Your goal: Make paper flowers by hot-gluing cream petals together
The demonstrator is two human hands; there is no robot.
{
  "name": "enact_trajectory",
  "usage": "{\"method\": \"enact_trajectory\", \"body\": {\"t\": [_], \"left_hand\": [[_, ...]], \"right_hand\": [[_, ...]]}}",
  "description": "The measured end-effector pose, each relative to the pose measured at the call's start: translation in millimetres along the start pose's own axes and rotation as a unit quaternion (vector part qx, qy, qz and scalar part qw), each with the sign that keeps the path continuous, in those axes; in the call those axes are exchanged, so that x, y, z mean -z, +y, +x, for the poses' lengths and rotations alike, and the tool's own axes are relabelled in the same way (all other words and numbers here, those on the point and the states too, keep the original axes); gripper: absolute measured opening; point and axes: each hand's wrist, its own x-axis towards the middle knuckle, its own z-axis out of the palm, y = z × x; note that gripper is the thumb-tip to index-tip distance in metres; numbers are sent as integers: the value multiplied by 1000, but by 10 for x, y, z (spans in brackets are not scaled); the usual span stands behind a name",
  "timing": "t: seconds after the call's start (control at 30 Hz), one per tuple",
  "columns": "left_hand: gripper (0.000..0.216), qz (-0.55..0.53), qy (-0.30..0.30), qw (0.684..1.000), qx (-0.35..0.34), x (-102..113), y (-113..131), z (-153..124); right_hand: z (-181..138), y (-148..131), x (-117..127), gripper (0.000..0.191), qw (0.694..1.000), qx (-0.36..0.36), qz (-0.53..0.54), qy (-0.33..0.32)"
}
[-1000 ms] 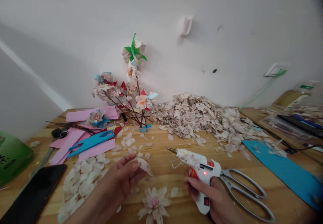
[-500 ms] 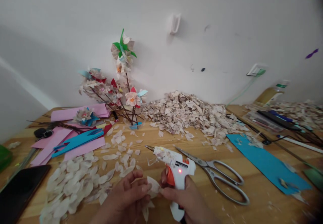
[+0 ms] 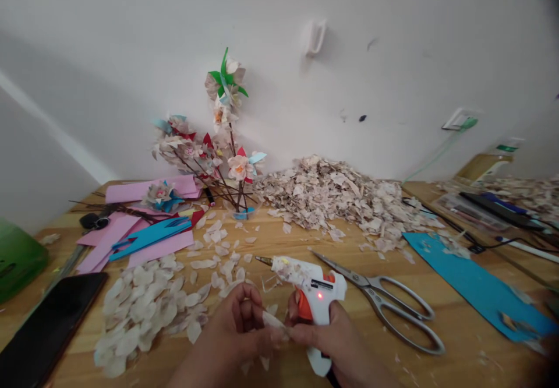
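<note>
My right hand [image 3: 321, 330] is wrapped round the handle of a white and orange glue gun [image 3: 305, 283]. Its red light glows and its nozzle points left. Between my left hand [image 3: 247, 324] and the right thumb and fingertips is a pale, thin petal [image 3: 273, 321], pinched by the left fingers. Below the hands some more petals show in part. A large heap of loose petals [image 3: 140, 312] lies just left of my left hand. Metal scissors [image 3: 384, 300] rest partly open right of the glue gun.
Handmade flowers on twigs [image 3: 240, 169] stand in a small clear cup by the wall. Behind the scissors spreads a big pile of dry flakes [image 3: 336, 190]. Pink paper [image 3: 148, 190], a blue sheet [image 3: 476, 289], a phone [image 3: 48, 330] and a bottle [image 3: 487, 163] lie around the table.
The view has shifted left, so most things sit further right. The petal between my hands has been turned and now shows more edge-on. The glue gun stays in my right hand.
</note>
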Motion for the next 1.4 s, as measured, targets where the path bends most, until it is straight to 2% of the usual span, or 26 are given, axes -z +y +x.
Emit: {"method": "enact_trajectory", "body": {"t": [0.2,0.37,0.47,0.53,0.6,0.67,0.73,0.83,0.93,1.0,1.17,1.3,1.4], "left_hand": [[47,18,-2,1000,-9,-36,17,-32],[43,26,10,1000,-6,-21,120,-33],[44,28,71,997,-11,28,274,-23],[46,26,129,991,-30,75,375,-8],[48,23,178,982,-53,126,444,13],[48,19,195,979,-64,171,476,33],[48,15,187,981,-58,198,481,44],[45,15,181,982,-48,206,464,39],[45,5,179,983,-47,203,435,31],[47,-5,176,984,-39,207,415,35],[48,-6,182,983,-31,217,387,58],[48,-1,187,982,-20,197,402,41],[46,1,189,982,-25,153,429,11]], "right_hand": [[-35,-26,-28,24,1000,-5,5,5],[-53,-42,36,24,1000,24,-4,14],[-63,-91,90,27,988,82,-109,72],[-73,-125,119,27,964,136,-197,117],[-80,-141,141,23,941,179,-255,133],[-83,-132,156,20,927,209,-289,116],[-81,-106,160,19,920,228,-308,84],[-81,-68,143,20,923,222,-311,45],[-84,-55,126,22,932,195,-302,52],[-76,-52,135,22,927,198,-314,62],[-40,-23,187,22,905,235,-355,2],[-57,-28,168,23,905,239,-350,24],[-67,-48,162,24,909,218,-356,-1]]}}
